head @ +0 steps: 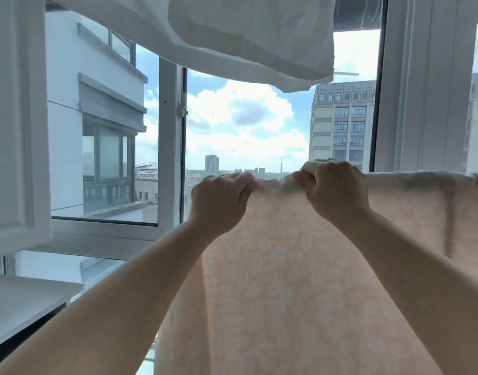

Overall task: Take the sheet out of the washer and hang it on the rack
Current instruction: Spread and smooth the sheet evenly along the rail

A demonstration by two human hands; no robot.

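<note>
A peach sheet [281, 280] with a pale flower pattern hangs in front of me, its top edge running level toward the right at hand height. My left hand [218, 204] grips that top edge near the sheet's left end. My right hand [332, 190] grips the same edge a little further right, fingers curled over the fold. Whatever carries the sheet is hidden under the fabric. The washer is out of view.
White laundry [232, 36] hangs overhead across the top. A window with white frames [168, 147] stands straight ahead, buildings and sky beyond it. A white cabinet door [16, 117] is at the left, above a white ledge [24, 301].
</note>
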